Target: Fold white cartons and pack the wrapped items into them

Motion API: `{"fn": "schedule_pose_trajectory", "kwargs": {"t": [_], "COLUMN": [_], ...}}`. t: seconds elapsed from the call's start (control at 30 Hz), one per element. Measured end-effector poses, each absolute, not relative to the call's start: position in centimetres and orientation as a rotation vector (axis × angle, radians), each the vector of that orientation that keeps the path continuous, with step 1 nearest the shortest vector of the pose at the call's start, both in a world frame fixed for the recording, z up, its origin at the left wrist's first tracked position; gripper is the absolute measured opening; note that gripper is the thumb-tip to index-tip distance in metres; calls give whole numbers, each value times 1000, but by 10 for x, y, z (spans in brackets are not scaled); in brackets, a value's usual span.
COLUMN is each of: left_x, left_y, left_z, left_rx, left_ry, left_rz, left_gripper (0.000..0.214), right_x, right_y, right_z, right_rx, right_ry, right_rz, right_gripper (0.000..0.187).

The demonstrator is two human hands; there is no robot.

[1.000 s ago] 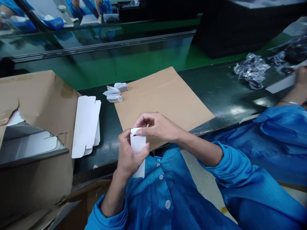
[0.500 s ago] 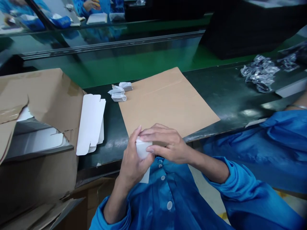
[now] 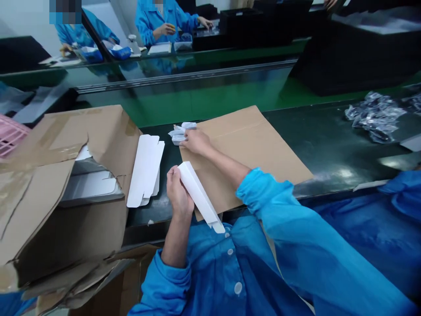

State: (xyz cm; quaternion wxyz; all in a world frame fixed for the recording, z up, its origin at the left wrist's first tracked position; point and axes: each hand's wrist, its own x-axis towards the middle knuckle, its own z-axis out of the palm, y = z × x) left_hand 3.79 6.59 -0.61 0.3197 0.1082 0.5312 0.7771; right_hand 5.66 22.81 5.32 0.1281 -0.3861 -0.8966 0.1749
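Left hand: your left hand (image 3: 177, 193) has its grip closed round the upper end of a long, narrow white folded-card carton (image 3: 199, 196), which slants down toward your blue coat
Right hand: your right hand (image 3: 196, 141) reaches forward to the small clear plastic-wrapped packets (image 3: 180, 131); it touches them, but whether the grip has closed on one you cannot tell from here
Carton: held above the near edge of the desk, over the lower corner of the flat brown cardboard sheet (image 3: 245, 153)
Desk: a dark, glossy black desk (image 3: 332, 140) carries the sheet, the packets at its far left corner, and a stack of flat white carton blanks (image 3: 146, 169) just left of it
Left side: a torn brown corrugated cardboard box (image 3: 59, 184) stands open beside the desk, white blanks showing inside
Right side: a heap of crinkled clear plastic bags (image 3: 375, 115) lies well apart from your hands
Room: a green conveyor belt (image 3: 204, 92) runs behind the desk; beyond it people in blue coats (image 3: 164, 22) work at another bench
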Motion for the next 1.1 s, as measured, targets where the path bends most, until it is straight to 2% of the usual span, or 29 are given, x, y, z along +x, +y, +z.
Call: {"fn": "schedule_pose_trajectory", "kwargs": {"t": [0.1, 0.3, 0.4, 0.47, 0.53, 0.63, 0.73, 0.8, 0.9, 1.0, 1.1], "left_x": [32, 32, 37, 37, 30, 11, -5, -11, -8, 2, 12], "left_y": [65, 78, 85, 78, 64, 48, 54, 64, 67, 54, 39], "left_z": [-11, -11, -10, -8, -1, 14, 29, 34, 35, 27, 20], "left_rx": [248, 222, 259, 422, 957, 2015, 2431, 2522, 2599, 2718, 2882], "left_ry": [1398, 1427, 1470, 1575, 1770, 1778, 1549, 1500, 1591, 1707, 1702], "left_rz": [2104, 2230, 2264, 2220, 1998, 1166, 434, 124, -31, 111, 313], "left_gripper": [33, 23, 20, 30, 48, 66, 65, 56, 49, 47, 43], "right_x": [57, 172, 220, 234, 236, 229, 228, 235, 257, 278, 287], "right_y": [227, 220, 219, 218, 217, 221, 224, 218, 189, 143, 107], "right_z": [40, 33, 39, 44, 48, 49, 46, 46, 50, 53, 51], "right_rx": [-1042, -743, -887, -1020, -980, -797, -833, -950, -1131, -1091, -935], "right_ry": [-2645, -2853, -2846, -2792, -2874, -3037, -2979, -2871, -2586, -2347, -2442], "right_rz": [455, -46, -29, 21, 124, 291, 332, 334, 339, 195, 66], "right_gripper": [26, 39, 38, 41, 49, 57, 39, 30, 32, 38, 36]}}
